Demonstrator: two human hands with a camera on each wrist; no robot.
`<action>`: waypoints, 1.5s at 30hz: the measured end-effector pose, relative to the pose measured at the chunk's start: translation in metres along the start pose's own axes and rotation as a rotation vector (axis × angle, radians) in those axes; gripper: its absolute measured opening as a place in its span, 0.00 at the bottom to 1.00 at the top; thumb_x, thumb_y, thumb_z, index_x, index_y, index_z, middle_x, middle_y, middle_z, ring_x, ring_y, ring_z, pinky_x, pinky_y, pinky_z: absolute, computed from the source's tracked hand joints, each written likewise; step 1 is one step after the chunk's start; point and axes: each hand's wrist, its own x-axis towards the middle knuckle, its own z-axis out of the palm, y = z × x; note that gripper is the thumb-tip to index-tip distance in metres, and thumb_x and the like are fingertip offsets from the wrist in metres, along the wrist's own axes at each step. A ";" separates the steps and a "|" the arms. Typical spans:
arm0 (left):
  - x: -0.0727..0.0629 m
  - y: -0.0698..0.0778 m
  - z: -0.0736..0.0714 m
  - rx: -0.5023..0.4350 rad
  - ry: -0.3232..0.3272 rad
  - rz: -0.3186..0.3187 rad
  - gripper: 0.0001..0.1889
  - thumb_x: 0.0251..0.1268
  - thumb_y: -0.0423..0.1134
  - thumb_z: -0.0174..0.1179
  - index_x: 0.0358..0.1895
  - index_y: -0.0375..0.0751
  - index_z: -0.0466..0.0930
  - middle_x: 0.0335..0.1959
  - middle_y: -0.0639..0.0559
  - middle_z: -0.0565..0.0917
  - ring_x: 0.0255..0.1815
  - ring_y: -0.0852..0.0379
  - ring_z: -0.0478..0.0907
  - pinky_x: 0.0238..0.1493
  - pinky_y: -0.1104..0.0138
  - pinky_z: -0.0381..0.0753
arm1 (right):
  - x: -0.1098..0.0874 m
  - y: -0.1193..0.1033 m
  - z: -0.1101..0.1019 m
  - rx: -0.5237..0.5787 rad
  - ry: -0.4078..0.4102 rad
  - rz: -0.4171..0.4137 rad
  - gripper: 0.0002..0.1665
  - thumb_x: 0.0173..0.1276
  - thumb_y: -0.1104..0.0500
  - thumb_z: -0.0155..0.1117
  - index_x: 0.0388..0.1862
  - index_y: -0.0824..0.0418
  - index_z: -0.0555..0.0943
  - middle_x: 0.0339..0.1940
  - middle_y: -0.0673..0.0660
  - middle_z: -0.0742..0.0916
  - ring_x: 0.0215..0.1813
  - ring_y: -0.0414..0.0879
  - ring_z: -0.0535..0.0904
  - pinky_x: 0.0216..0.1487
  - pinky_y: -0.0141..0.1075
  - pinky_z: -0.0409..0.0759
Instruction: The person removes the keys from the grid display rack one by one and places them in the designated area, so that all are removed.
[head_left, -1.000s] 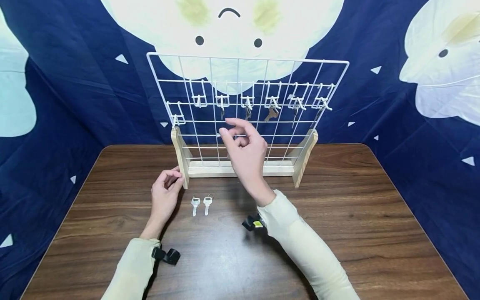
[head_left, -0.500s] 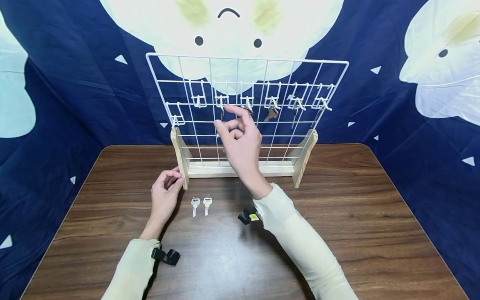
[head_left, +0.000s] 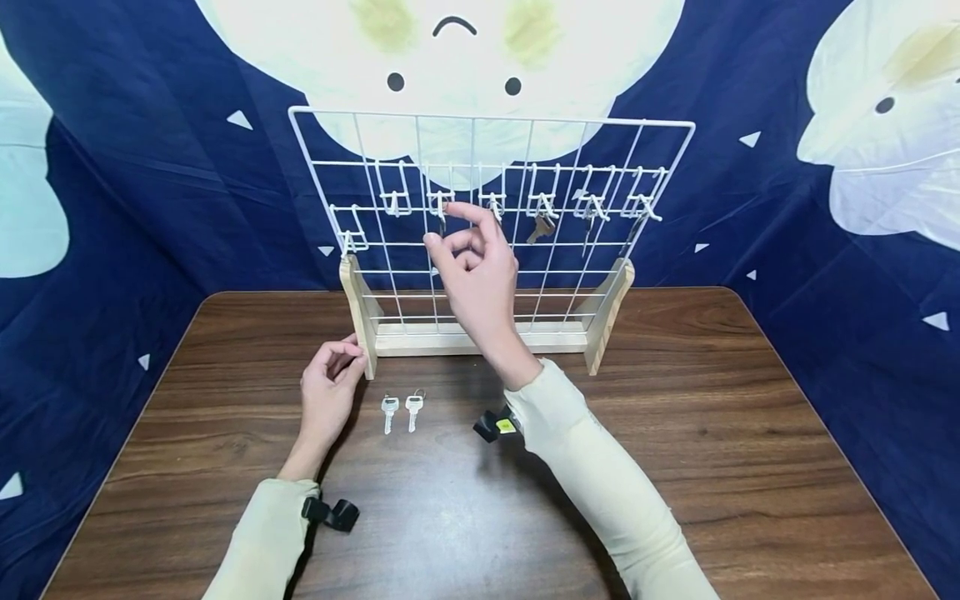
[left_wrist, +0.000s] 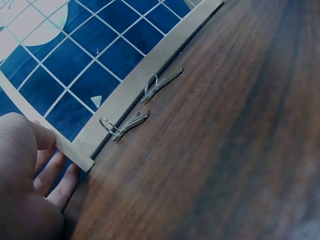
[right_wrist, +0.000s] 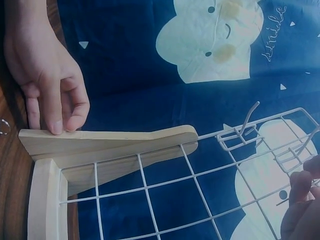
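In the head view, your left hand (head_left: 328, 387) sat low against the left side panel (head_left: 361, 321) of the wire rack (head_left: 420, 341), fingertips touching its outer edge; whether they gripped or merely pressed could not be told. Your right hand (head_left: 480, 279) was raised in front of the grid, its thumb and index finger apart, the remaining fingers curled. The hanging key (head_left: 442, 225), on the second upper hook (head_left: 434, 200) from the left, showed between that thumb and index finger; contact could not be confirmed. Further keys (head_left: 542, 227) hung to its right. Two loose keys (head_left: 414, 403) lay side by side on the tabletop (head_left: 720, 433), in front of the rack. In the left wrist view, each loose key carried a wire ring, and your left hand reached the foot of the panel. In the right wrist view, your left fingertips met the panel's outer face; your right fingers appeared at the lower right, near a white hook, the hand partly cut off.
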 end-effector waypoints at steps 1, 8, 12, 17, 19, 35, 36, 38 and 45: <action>0.000 0.000 0.000 0.001 0.000 -0.003 0.07 0.77 0.18 0.62 0.50 0.15 0.76 0.64 0.44 0.85 0.58 0.67 0.85 0.62 0.77 0.84 | 0.000 0.000 0.001 0.000 0.000 -0.001 0.21 0.75 0.64 0.75 0.64 0.65 0.83 0.30 0.57 0.88 0.20 0.35 0.71 0.23 0.25 0.70; -0.001 0.001 0.001 -0.007 -0.003 0.011 0.07 0.77 0.18 0.62 0.49 0.14 0.75 0.64 0.40 0.85 0.58 0.67 0.85 0.62 0.77 0.84 | 0.002 -0.002 0.003 -0.018 0.004 -0.019 0.19 0.77 0.64 0.74 0.62 0.65 0.81 0.29 0.57 0.87 0.19 0.34 0.70 0.23 0.26 0.68; 0.000 0.000 0.001 -0.006 -0.005 0.021 0.07 0.77 0.18 0.62 0.49 0.14 0.75 0.65 0.37 0.84 0.58 0.67 0.86 0.62 0.77 0.85 | 0.003 -0.003 0.004 -0.035 0.010 -0.029 0.18 0.77 0.64 0.73 0.61 0.66 0.81 0.29 0.57 0.87 0.18 0.33 0.70 0.22 0.26 0.68; 0.000 0.000 0.001 -0.005 -0.002 0.022 0.07 0.76 0.18 0.62 0.49 0.14 0.75 0.64 0.39 0.85 0.58 0.67 0.86 0.62 0.77 0.84 | 0.004 -0.004 0.005 -0.041 0.018 -0.036 0.17 0.78 0.65 0.73 0.60 0.67 0.80 0.29 0.58 0.87 0.18 0.33 0.70 0.21 0.26 0.67; 0.000 0.000 0.001 -0.008 -0.001 0.022 0.07 0.76 0.17 0.62 0.49 0.14 0.75 0.63 0.43 0.86 0.58 0.67 0.86 0.62 0.77 0.84 | 0.004 -0.004 0.005 -0.036 0.018 -0.039 0.16 0.78 0.65 0.72 0.59 0.67 0.80 0.29 0.60 0.88 0.18 0.33 0.70 0.21 0.26 0.67; -0.001 0.000 0.001 -0.007 0.001 0.020 0.07 0.77 0.18 0.62 0.49 0.14 0.76 0.63 0.44 0.86 0.58 0.67 0.86 0.62 0.77 0.84 | 0.000 -0.008 0.008 0.037 0.020 -0.040 0.10 0.79 0.67 0.69 0.54 0.68 0.79 0.30 0.65 0.89 0.19 0.40 0.77 0.20 0.28 0.65; -0.001 0.000 0.000 -0.009 0.001 0.021 0.07 0.76 0.18 0.62 0.49 0.14 0.76 0.62 0.46 0.87 0.58 0.67 0.86 0.62 0.77 0.84 | -0.001 -0.009 0.008 0.041 0.022 -0.039 0.10 0.79 0.67 0.69 0.54 0.68 0.79 0.30 0.65 0.89 0.19 0.39 0.78 0.20 0.28 0.65; 0.000 -0.001 0.000 -0.014 0.001 0.025 0.07 0.76 0.17 0.62 0.49 0.14 0.76 0.61 0.51 0.87 0.58 0.67 0.86 0.62 0.77 0.85 | -0.001 -0.010 0.009 0.045 0.027 -0.041 0.10 0.79 0.67 0.69 0.53 0.68 0.79 0.30 0.65 0.89 0.21 0.37 0.79 0.20 0.28 0.66; 0.000 -0.002 0.000 -0.019 0.002 0.028 0.07 0.76 0.17 0.62 0.49 0.14 0.76 0.57 0.60 0.87 0.57 0.67 0.86 0.61 0.77 0.85 | -0.004 -0.012 0.010 0.056 0.048 -0.055 0.08 0.79 0.68 0.69 0.52 0.69 0.81 0.29 0.65 0.88 0.25 0.35 0.83 0.19 0.27 0.66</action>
